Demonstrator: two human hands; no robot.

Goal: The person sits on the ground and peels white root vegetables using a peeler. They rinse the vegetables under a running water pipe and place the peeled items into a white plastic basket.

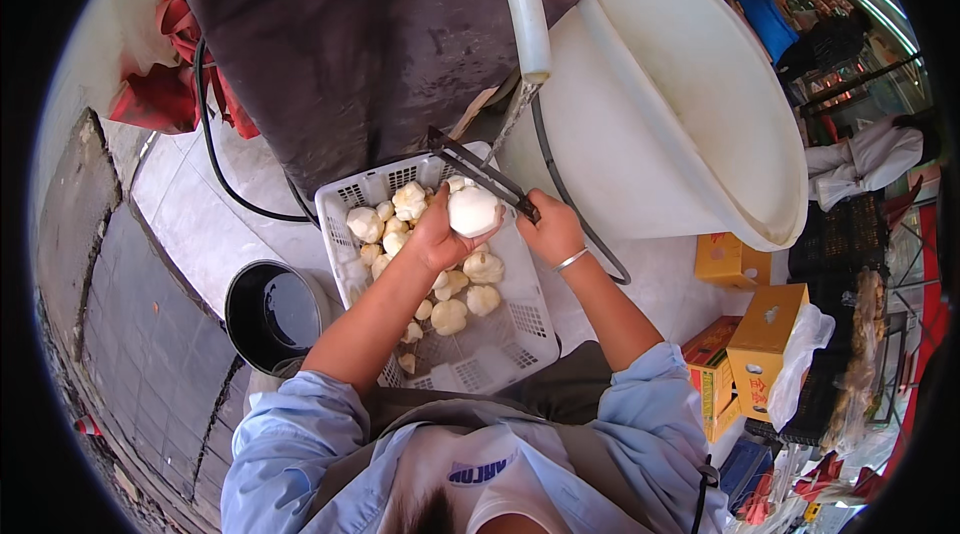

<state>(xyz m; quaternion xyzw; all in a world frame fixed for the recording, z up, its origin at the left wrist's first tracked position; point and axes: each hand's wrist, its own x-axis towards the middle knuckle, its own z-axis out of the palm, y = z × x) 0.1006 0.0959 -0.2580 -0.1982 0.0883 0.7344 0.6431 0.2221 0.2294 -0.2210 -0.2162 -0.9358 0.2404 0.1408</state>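
Observation:
A round, smooth, white peeled root vegetable (473, 211) rests in the grip of my left hand (439, 234), above a white plastic basket (491, 365). My right hand (553, 226) is closed around the handle end of a long, dark, slotted bladed tool (480, 172). That tool slants up and left, just past the vegetable's upper side; whether the two touch, I cannot tell. Several lumpy, cream-coloured vegetables (450, 316) lie in the basket, mostly at its left and middle. Water (517, 110) pours from a thick pale hose (529, 31) behind the tool.
Left of the basket stands a black bucket (274, 316) holding some liquid. A dark sheet (375, 46) hangs beyond the basket. A large white tub (622, 121) leans at the right, beside a black hose (559, 181). Cardboard boxes (765, 346) are stacked farther right, and a person (862, 159) is at the right edge.

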